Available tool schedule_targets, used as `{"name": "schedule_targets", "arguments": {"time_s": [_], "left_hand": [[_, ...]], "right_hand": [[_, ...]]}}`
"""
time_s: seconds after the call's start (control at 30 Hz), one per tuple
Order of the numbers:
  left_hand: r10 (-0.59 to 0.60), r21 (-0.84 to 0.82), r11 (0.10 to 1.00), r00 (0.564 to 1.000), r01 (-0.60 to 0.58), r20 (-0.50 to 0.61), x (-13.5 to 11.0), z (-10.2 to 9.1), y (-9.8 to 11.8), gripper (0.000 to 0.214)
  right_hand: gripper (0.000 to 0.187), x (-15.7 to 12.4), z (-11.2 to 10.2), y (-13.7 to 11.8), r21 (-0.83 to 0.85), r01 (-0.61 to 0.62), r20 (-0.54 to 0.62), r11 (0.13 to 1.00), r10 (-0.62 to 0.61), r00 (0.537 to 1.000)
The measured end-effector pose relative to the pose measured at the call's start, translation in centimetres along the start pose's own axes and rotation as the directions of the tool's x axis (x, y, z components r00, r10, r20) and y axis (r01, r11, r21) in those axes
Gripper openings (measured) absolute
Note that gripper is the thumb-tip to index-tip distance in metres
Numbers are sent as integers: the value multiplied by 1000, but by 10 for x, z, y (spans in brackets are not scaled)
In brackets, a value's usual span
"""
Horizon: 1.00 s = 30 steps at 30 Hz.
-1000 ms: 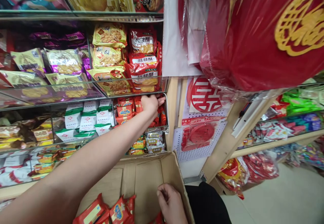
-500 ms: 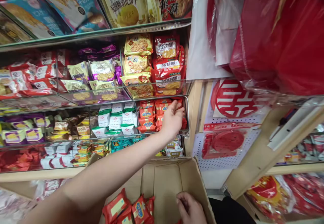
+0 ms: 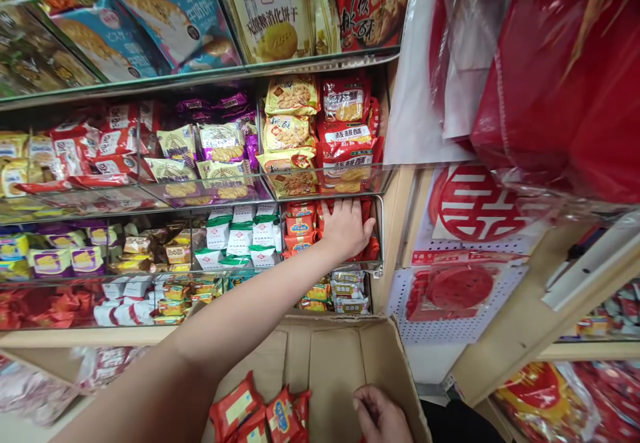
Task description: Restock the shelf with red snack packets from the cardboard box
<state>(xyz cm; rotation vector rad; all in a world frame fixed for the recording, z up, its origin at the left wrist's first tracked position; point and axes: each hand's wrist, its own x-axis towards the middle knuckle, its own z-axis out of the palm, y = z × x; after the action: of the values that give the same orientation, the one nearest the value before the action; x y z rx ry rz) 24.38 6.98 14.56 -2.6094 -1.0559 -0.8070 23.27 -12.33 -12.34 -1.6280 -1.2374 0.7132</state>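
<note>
My left hand (image 3: 346, 228) reaches into the rightmost compartment of a glass shelf. It lies flat, fingers stretched out, on a stack of small red snack packets (image 3: 300, 224). My right hand (image 3: 381, 417) is low in an open cardboard box (image 3: 330, 353), against its right wall, with its fingers curled; what they hold, if anything, is hidden. More red snack packets (image 3: 260, 411) lie in the bottom of the box, left of that hand.
White-and-green packets (image 3: 240, 236) fill the compartment to the left. Glass shelves above and below hold biscuit bags (image 3: 293, 133) and small boxes (image 3: 345, 289). Red decorations in plastic (image 3: 550, 76) hang at the right over a pegboard (image 3: 450, 296) and a wooden post (image 3: 505, 323).
My left hand has gone from the compartment's upper edge down onto the red packets and flattened. The view has shifted left and up. My right hand has stayed in the box.
</note>
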Motion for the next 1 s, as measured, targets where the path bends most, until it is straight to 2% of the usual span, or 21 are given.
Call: {"name": "schedule_targets", "arguments": {"time_s": [0.2,0.3,0.47,0.63,0.73,0.83,0.93,1.0], "left_hand": [[60,-101,993,998,-60,-10,-9,-8,-9,53],[21,-87,996,1000,-23,-18,-15,-11,-23,55],[-10,-62,998,999,8,-37,-18,-14,-41,52],[-19,-136,991,997,8,-74,-10,-11,-36,52],[-30,-199,980,999,22,-34,-2,-5,-31,48],[-19,-189,982,1000,20,9,4,-4,-31,46],[2,-177,984,998,10,63,5,-12,-34,45],[24,-187,982,997,-10,74,-3,-23,-35,43]], "right_hand": [[25,-3,0,-5,32,37,-44,999,-36,998],[28,-5,1,-8,44,28,-84,999,-24,996],[33,-5,-2,-13,47,-6,-43,999,8,999],[33,-7,-2,-12,26,-32,-39,999,33,999],[27,-7,0,-9,7,-31,-32,999,31,999],[21,-8,-1,-10,-33,-27,-11,999,27,1000],[20,-9,-3,-12,-113,-24,32,993,28,999],[18,-10,-5,-11,-220,3,77,975,14,997]]}}
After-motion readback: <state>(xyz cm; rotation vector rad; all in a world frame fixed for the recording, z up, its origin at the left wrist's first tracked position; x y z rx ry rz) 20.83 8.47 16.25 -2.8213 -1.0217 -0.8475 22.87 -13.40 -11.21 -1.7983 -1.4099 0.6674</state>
